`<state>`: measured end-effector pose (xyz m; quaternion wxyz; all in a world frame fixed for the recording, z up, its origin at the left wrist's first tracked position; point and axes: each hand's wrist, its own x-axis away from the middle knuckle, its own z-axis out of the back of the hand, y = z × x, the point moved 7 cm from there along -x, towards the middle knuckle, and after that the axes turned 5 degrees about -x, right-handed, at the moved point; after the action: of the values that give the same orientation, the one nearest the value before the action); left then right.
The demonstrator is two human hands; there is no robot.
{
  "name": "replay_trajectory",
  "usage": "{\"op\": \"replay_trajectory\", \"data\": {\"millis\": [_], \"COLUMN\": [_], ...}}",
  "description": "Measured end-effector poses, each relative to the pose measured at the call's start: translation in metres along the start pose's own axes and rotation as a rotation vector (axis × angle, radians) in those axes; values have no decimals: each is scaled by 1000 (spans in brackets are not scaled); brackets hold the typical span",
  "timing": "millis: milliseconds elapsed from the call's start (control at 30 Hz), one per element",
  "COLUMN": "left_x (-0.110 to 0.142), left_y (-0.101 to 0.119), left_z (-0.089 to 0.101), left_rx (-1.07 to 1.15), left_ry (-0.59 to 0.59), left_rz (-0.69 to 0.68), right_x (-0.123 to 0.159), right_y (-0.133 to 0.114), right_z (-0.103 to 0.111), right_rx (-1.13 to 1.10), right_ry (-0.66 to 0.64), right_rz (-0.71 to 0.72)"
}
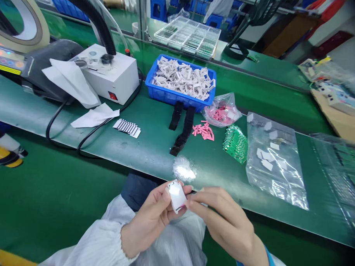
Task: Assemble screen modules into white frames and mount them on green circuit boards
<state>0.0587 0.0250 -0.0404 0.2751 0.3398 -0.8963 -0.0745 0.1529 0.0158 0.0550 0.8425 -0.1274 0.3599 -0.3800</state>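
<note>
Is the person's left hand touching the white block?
Touching. The head view shows the left hand gripping the white block in its fingers, with no gap between them.

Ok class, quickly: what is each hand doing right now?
Left hand: closed, holding a small white rectangular part.
Right hand: fingers against that part's edge; cannot tell if gripping.
</note>
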Motion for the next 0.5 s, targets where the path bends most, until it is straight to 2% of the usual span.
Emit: {"op": "replay_trajectory", "data": {"millis": [167, 333, 500], "left_x": [0, -5, -5], "left_y": [-2, -5, -5], "left_z": [-7, 1, -3], "left_rx": [-17, -17, -5], "left_ry": [-25, 39, 29], "left_rz": [7, 29, 6], "right_x": [5, 7, 9], "right_y": [-11, -16, -22], "right_z": [5, 1, -1], "right_rx": [54, 298, 463], "right_ry": [4, -10, 163], "right_rz": [32, 66, 48]}}
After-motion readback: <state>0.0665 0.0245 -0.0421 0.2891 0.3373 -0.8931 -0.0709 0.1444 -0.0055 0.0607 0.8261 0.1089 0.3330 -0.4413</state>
